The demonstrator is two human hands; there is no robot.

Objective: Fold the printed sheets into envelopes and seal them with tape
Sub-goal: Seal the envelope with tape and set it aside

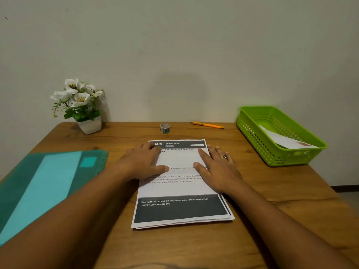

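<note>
A small stack of printed sheets [181, 191] lies in the middle of the wooden table [272, 210], with a dark band of white text at its near end. The top sheet looks folded over at its far part. My left hand [142, 164] rests flat on the stack's left side, fingers straight. My right hand [217, 167], with a ring on one finger, presses flat on the right side. A small roll of tape [165, 128] stands behind the sheets near the wall.
A green plastic basket [252, 129] at the right back holds a folded white paper [287, 141]. An orange pen [206, 125] lies by the wall. A teal folder [44, 183] covers the left side. A white pot of artificial flowers [79, 105] stands at the back left.
</note>
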